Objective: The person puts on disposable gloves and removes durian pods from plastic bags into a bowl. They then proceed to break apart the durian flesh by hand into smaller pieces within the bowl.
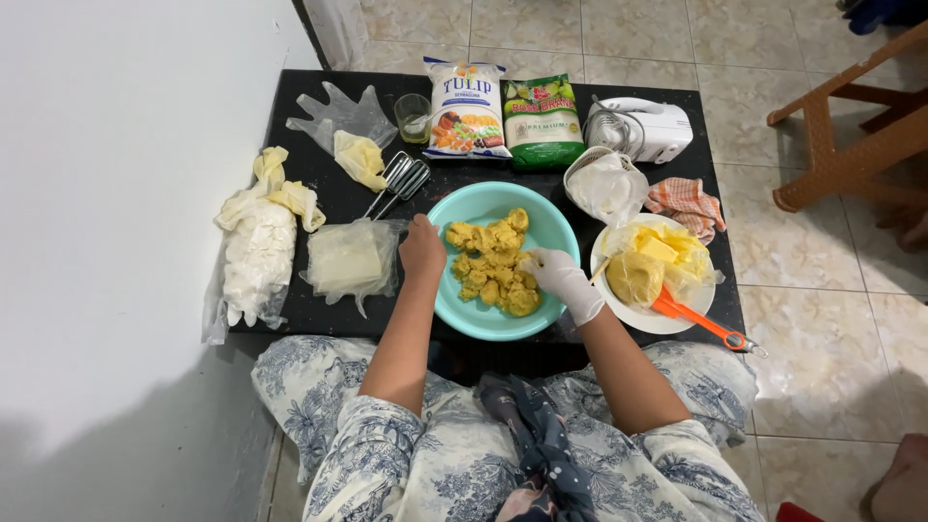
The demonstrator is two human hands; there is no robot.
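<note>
Two hands work at our round light-blue plastic bowl (556, 232). Our gloved right hand (559, 278) has its fingers closed on the lumpy yellow dough (491, 263) lying inside. Our bare left hand (421, 247) clamps on the rim. If we press too hard, the bowl could tip, we think, spilling dough onto the black table (464, 166) by the metal beaters (398, 182).

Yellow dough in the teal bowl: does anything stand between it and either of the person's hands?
Nothing visible does. The gloved right hand is already inside the teal bowl, touching the yellow dough from the right. The bare left hand rests on the bowl's left rim, with only open bowl between it and the dough.
</note>
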